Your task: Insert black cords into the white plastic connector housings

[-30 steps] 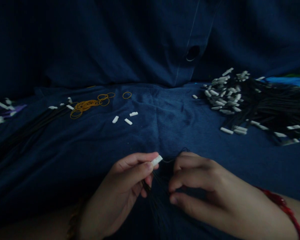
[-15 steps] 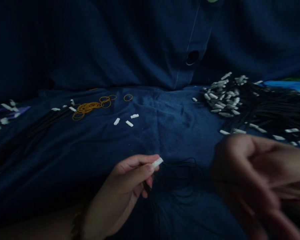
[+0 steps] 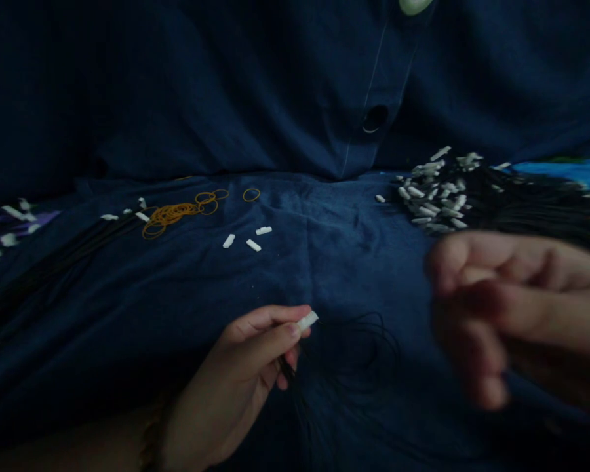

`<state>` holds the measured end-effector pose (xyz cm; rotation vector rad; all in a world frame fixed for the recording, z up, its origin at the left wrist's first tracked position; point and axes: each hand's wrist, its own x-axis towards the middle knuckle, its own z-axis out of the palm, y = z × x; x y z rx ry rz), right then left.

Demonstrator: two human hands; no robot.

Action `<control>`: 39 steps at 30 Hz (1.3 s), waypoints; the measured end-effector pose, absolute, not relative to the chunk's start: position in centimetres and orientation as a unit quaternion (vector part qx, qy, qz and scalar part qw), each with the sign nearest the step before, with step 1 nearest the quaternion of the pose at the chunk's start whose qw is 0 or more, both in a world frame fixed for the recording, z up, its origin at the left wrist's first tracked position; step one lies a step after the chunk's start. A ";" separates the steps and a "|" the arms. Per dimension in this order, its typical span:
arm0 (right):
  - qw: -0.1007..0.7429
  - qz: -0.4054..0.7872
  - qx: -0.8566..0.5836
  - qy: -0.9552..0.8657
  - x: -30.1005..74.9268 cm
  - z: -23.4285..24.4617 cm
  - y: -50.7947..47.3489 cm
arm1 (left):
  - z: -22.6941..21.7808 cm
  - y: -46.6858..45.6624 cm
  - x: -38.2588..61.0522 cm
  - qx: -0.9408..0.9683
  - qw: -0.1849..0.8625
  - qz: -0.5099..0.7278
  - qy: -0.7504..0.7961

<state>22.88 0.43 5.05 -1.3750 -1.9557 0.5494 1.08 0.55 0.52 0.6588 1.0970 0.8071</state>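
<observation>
Between the thumb and forefinger of my left hand (image 3: pixel 250 367) is a small white connector (image 3: pixel 307 320), pointing right. Thin black wires (image 3: pixel 285 370) pass under its fingers and hang down. More fine black strands loop over the cloth to the right of the connector. My right hand (image 3: pixel 506 308) is raised at the right, apart from the left and blurred. Its fingers are curled with the thumb against them; whatever may be in the pinch cannot be made out.
On the dark blue cloth (image 3: pixel 354 262) lie three loose white connectors (image 3: pixel 254 245) and a heap of yellow rubber bands (image 3: pixel 174 213). A pile of black wires with white connector ends (image 3: pixel 435 196) is at the right. Another wire bundle (image 3: pixel 78 249) runs along the left.
My right hand has risen slightly and turned, its fingers drawing together from a looser spread. The left hand keeps its hold on the connector, almost still.
</observation>
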 end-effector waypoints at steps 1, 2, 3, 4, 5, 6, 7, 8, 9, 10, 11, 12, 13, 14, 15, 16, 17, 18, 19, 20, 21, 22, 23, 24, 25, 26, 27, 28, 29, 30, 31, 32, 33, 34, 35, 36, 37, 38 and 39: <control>0.295 0.277 -0.509 -0.760 21.7 4.8 0.1 | 0.4 0.5 1.0 0.299 0.732 0.365 0.492; 0.250 0.388 -0.489 -0.740 20.6 4.5 -0.2 | 0.3 0.5 1.0 0.299 0.737 0.361 0.487; 0.228 0.434 -0.485 -0.724 19.8 4.1 -0.4 | 0.2 0.4 0.9 0.297 0.742 0.359 0.482; 0.208 0.453 -0.485 -0.719 19.2 3.6 -0.6 | 0.1 0.4 0.9 0.295 0.746 0.358 0.477; 0.198 0.455 -0.488 -0.718 18.9 3.2 -0.7 | 0.1 0.4 0.9 0.291 0.749 0.359 0.474; 0.196 0.435 -0.494 -0.727 18.8 2.7 -0.8 | 0.1 0.4 0.9 0.286 0.752 0.359 0.472; 0.196 0.416 -0.493 -0.739 18.9 2.4 -0.9 | 0.1 0.4 0.9 0.281 0.754 0.361 0.471; 0.199 0.403 -0.490 -0.747 19.0 2.1 -0.9 | 0.2 0.4 1.0 0.276 0.756 0.362 0.470; 0.205 0.396 -0.484 -0.753 19.2 2.0 -1.0 | 0.2 0.4 1.0 0.273 0.757 0.362 0.470; 0.208 0.393 -0.480 -0.756 19.3 1.9 -1.0 | 0.3 0.4 1.0 0.270 0.759 0.360 0.470; 0.209 0.392 -0.477 -0.758 19.4 1.9 -1.1 | 0.3 0.4 1.0 0.268 0.760 0.360 0.470; 0.206 0.390 -0.478 -0.760 19.5 1.9 -1.1 | 0.3 0.4 1.0 0.267 0.761 0.360 0.470; 0.204 0.388 -0.477 -0.762 19.5 2.0 -1.1 | 0.3 0.4 0.9 0.265 0.762 0.360 0.469; 0.200 0.386 -0.477 -0.764 19.4 2.0 -1.1 | 0.2 0.4 0.9 0.262 0.762 0.359 0.470; 0.198 0.383 -0.479 -0.765 19.4 2.0 -1.1 | 0.2 0.3 0.9 0.259 0.763 0.360 0.471; 0.200 0.379 -0.478 -0.767 19.3 2.0 -1.1 | 0.2 0.3 0.8 0.257 0.763 0.360 0.471; 0.201 0.376 -0.476 -0.769 19.2 2.0 -1.0 | 0.2 0.3 0.8 0.255 0.764 0.360 0.471; 0.200 0.375 -0.477 -0.769 19.1 1.9 -1.0 | 0.2 0.3 0.8 0.254 0.763 0.360 0.472; 0.199 0.374 -0.478 -0.769 19.1 1.9 -1.0 | 0.1 0.4 0.7 0.254 0.763 0.360 0.472; 0.199 0.374 -0.481 -0.768 19.0 1.8 -0.9 | 0.1 0.4 0.7 0.256 0.763 0.360 0.472; 0.202 0.373 -0.483 -0.766 19.0 1.8 -0.9 | 0.1 0.4 0.7 0.258 0.764 0.359 0.470; 0.205 0.374 -0.486 -0.763 19.0 1.8 -0.9 | 0.1 0.4 0.7 0.259 0.765 0.358 0.469; 0.207 0.374 -0.488 -0.761 19.0 1.7 -0.9 | 0.1 0.4 0.7 0.260 0.764 0.358 0.470; 0.215 0.375 -0.485 -0.760 19.0 1.7 -0.9 | 0.0 0.4 0.7 0.261 0.763 0.359 0.469; 0.219 0.375 -0.485 -0.759 19.0 1.7 -0.9 | 0.0 0.4 0.7 0.262 0.763 0.360 0.468; 0.220 0.376 -0.485 -0.758 19.0 1.7 -0.8 | -0.1 0.4 0.7 0.263 0.762 0.361 0.469; 0.221 0.377 -0.484 -0.758 19.0 1.7 -0.8 | -0.1 0.4 0.7 0.264 0.762 0.361 0.468; 0.220 0.377 -0.484 -0.758 19.0 1.6 -0.8 | -0.1 0.5 0.8 0.265 0.762 0.362 0.468; 0.221 0.377 -0.484 -0.758 19.0 1.7 -0.8 | -0.1 0.5 0.8 0.265 0.763 0.362 0.466; 0.221 0.378 -0.485 -0.757 18.9 1.7 -0.9 | -0.1 0.5 0.8 0.264 0.763 0.363 0.465; 0.218 0.382 -0.486 -0.756 18.9 1.7 -0.9 | -0.1 0.5 0.8 0.266 0.761 0.365 0.465; 0.218 0.384 -0.487 -0.754 18.8 1.7 -0.9 | -0.1 0.5 0.8 0.269 0.759 0.368 0.464; 0.215 0.388 -0.489 -0.751 18.7 1.7 -0.9 | -0.1 0.4 0.8 0.274 0.757 0.371 0.463; 0.213 0.390 -0.493 -0.748 18.7 1.7 -1.0 | -0.1 0.3 0.8 0.279 0.754 0.373 0.462; 0.210 0.393 -0.496 -0.745 18.7 1.7 -1.0 | -0.1 0.3 0.8 0.284 0.752 0.375 0.462; 0.208 0.394 -0.499 -0.743 18.7 1.6 -1.1 | -0.1 0.2 0.9 0.289 0.748 0.377 0.463; 0.208 0.394 -0.500 -0.742 18.7 1.6 -1.2 | -0.1 0.1 0.9 0.293 0.745 0.378 0.464; 0.209 0.394 -0.500 -0.742 18.7 1.6 -1.3 | -0.1 0.1 0.9 0.296 0.743 0.379 0.466; 0.210 0.395 -0.498 -0.743 18.7 1.6 -1.3 | -0.1 0.0 0.9 0.300 0.740 0.379 0.469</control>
